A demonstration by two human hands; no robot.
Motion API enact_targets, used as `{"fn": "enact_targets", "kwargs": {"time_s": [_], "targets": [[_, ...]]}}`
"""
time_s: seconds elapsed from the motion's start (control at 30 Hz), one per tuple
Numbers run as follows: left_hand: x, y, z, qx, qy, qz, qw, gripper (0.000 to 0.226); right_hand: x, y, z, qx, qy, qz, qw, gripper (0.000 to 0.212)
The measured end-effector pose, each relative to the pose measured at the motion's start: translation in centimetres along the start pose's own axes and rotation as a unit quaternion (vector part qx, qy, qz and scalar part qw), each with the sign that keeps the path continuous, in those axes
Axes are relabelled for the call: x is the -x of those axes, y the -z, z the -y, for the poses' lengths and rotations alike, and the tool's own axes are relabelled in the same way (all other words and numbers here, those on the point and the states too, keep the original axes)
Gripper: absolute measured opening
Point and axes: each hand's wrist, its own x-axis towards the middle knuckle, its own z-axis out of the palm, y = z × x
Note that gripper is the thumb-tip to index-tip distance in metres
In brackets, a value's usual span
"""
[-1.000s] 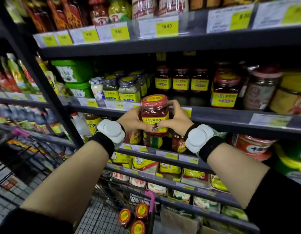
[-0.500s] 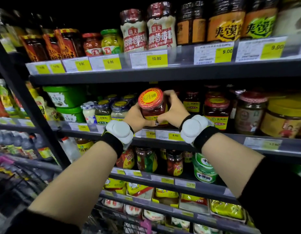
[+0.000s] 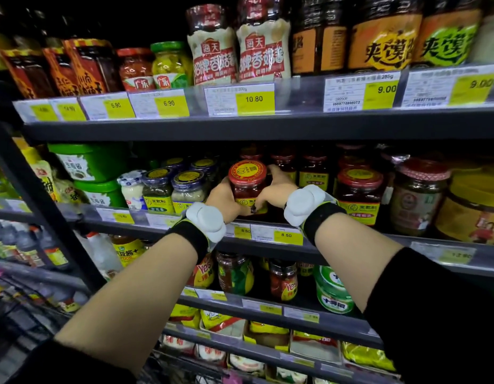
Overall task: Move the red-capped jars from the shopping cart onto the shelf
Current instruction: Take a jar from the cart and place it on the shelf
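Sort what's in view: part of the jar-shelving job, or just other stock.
Job: red-capped jar, left hand, right hand, shelf, matching jar already on it.

Other stock: green tubs, blue-lidded jars, green-lidded jar.

- A grocery shop aisle.
- Dark metal shelves [image 3: 268, 128] stacked in tiers, packed with jars and sauce bottles.
- Yellow price tags [image 3: 254, 99] line each shelf edge, reading 10.80, 9.00, 6.90.

The jar [image 3: 247, 187] sits at the shelf [image 3: 351, 239] front edge, between both hands, other jars behind.
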Motion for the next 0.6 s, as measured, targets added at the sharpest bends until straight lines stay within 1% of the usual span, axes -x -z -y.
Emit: {"fn": "enact_targets", "kwargs": {"time_s": [0.17, 0.27, 0.4, 0.53, 0.6], "targets": [[-0.8, 0.1, -0.2, -0.049, 0.032, -0.007, 0.998, 0.077, -1.2, -0.5, 0.0, 0.001, -0.012, -0.001, 1.000, 0.091], [-1.4, 0.0, -0.6, -0.082, 0.060, 0.005, 0.995, 0.079, -1.8, -0.7, -0.1, 0.006, -0.019, -0.003, 1.000, 0.092], [-2.5, -0.2, -0.7, -0.077, 0.087, 0.027, 0.993, 0.080, -2.4, -0.7, -0.5, -0.004, -0.026, -0.010, 1.000, 0.085], [-2.7, -0.6, -0.2, -0.054, 0.066, 0.017, 0.996, 0.072, -2.8, -0.8, -1.2, -0.040, -0.044, -0.018, 0.998, 0.092], [-2.7, -0.8, 0.2, -0.056, 0.058, 0.007, 0.997, 0.067, -3.0, -0.9, -1.4, -0.045, -0.041, -0.030, 0.998, 0.088]]}}
